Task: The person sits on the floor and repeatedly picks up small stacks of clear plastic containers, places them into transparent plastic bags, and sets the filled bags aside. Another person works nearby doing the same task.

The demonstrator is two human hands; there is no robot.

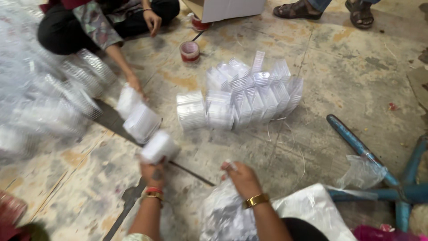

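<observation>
My left hand grips a stack of clear plastic containers, held just above the floor. My right hand, with a gold bangle on the wrist, rests on a clear plastic bag in my lap, fingers curled; whether it pinches something small I cannot tell. Across from me a seated person's hand reaches to another stack of clear containers, with one more stack lying beside it. A block of upright container stacks stands on the floor ahead of me.
A big heap of bagged clear containers fills the left. A red tape roll and a cardboard box lie further off. Blue metal legs stand at right. Another person's sandalled feet are at the top right.
</observation>
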